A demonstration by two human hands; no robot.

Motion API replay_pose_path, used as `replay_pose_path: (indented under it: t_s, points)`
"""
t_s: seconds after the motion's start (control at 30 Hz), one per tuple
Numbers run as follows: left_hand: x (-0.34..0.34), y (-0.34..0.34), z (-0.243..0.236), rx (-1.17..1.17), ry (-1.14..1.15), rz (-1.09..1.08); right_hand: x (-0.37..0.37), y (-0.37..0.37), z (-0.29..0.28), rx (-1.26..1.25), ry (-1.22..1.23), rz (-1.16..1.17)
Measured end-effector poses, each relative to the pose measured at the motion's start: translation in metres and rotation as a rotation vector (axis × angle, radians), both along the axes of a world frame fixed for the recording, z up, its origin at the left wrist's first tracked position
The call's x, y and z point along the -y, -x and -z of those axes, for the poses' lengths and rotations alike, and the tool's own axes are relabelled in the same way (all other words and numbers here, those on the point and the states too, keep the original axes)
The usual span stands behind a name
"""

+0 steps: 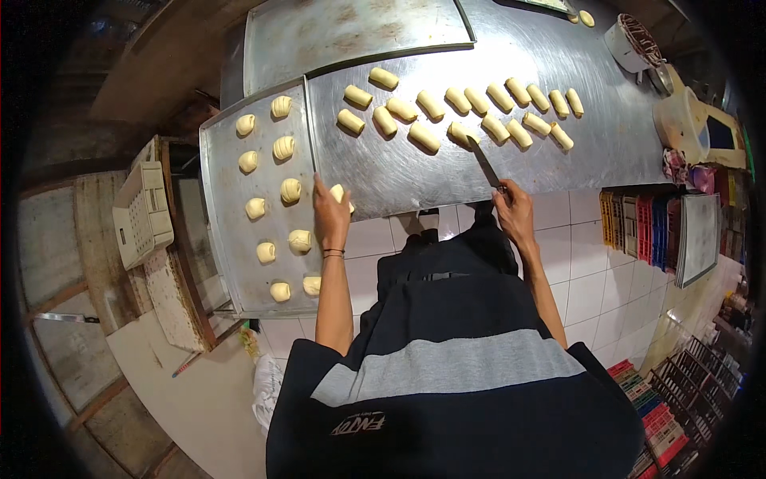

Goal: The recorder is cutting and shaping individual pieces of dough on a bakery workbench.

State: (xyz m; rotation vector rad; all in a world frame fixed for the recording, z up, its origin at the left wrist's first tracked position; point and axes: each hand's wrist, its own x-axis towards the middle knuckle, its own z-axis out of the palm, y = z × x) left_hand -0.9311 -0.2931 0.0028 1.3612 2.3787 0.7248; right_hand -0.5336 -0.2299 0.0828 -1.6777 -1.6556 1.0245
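Observation:
My right hand (515, 209) grips a knife (484, 164), its blade tip at a pale dough roll (462, 133) among several on the steel worktop (383, 176). My left hand (332, 211) holds a pale dough piece (338, 192) over the seam between the worktop and a metal tray (219, 184) on the left. On that tray sit several rounded dough pieces (290, 190) in two columns, some with ridged tops.
Another metal tray (351, 24) lies at the back. A white tub (630, 44) and cream container (682, 128) stand at the right end. A plastic crate (142, 211) is at left. Stacked coloured crates (638, 231) and metal sheets (694, 239) stand below right on the tiled floor (558, 247).

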Motion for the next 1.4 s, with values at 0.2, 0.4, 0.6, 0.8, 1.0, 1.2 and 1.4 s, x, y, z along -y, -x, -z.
replay_pose_path:
  t_s: [0.2, 0.4, 0.6, 0.8, 1.0, 1.2, 1.4]
  points:
    - [0.021, 0.004, 0.009, -0.018, 0.036, 0.052, 0.010, 0.032, -0.012, -0.015, -0.089, -0.044]
    - [0.005, -0.043, -0.001, 0.277, 0.022, 0.122, 0.018, 0.020, -0.022, 0.046, -0.048, -0.001]
    - [0.006, -0.063, -0.005, 0.005, -0.010, 0.095, 0.025, 0.016, -0.021, 0.080, -0.107, -0.040]
    - [-0.008, -0.060, -0.043, 0.075, -0.376, 0.260, 0.027, 0.010, -0.022, 0.066, -0.090, 0.006]
    - [0.020, -0.074, 0.031, -0.296, -0.073, 0.383, 0.020, 0.012, -0.041, 0.103, -0.081, -0.053]
    - [0.006, -0.073, 0.040, -0.001, 0.122, 0.333, 0.040, 0.009, -0.024, 0.062, -0.081, -0.029]
    - [0.003, -0.031, 0.023, 0.650, -0.024, 0.086, 0.045, -0.007, -0.021, 0.039, -0.109, 0.000]
